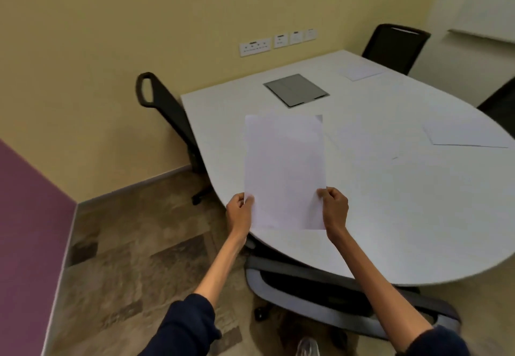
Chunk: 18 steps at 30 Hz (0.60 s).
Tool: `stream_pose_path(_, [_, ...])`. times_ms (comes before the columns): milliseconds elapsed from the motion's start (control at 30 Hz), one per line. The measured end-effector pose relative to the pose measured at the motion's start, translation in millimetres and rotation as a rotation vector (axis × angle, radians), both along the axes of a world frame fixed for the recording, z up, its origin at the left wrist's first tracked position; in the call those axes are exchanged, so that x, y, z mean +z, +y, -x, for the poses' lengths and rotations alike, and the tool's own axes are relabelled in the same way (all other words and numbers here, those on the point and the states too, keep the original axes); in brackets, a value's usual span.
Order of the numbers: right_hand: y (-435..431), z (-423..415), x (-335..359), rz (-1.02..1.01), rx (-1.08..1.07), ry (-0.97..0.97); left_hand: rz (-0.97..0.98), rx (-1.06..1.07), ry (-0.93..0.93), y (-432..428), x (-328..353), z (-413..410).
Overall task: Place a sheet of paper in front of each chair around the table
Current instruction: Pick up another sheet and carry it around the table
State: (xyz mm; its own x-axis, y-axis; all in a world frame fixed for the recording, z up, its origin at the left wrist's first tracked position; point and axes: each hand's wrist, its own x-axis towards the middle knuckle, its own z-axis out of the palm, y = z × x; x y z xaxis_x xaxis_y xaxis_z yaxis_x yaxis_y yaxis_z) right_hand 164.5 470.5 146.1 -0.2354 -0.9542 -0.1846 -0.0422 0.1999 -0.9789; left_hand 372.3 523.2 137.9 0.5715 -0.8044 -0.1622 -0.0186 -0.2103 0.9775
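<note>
Left hand (240,210) and right hand (334,208) each pinch a lower corner of the plain white paper sheet (284,171), held mid-frame above the rounded white counter (390,202). Released from this height, it could glide off over the near edge.

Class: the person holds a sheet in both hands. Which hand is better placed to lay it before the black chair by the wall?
Probably the left hand: it grips the sheet on the side toward the black chair; the right hand would have to cross over.

Soft, even, dim light; blurry throughout, edges bowed.
</note>
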Motion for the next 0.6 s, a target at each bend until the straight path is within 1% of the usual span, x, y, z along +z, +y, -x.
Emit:
stream_pose_path(133, [-41,35,-17,-0.038,-0.030,0.103,-0.072,-0.100,-0.023,-51,-13,28])
stream_pose_path(300, [-77,75,-44,-0.085,-0.007,0.247,-0.138,-0.195,-0.013,-97,-43,52])
stream_pose_path(600, [-90,128,-111,-0.255,-0.054,0.380,-0.261,-0.361,-0.077,-141,-93,86])
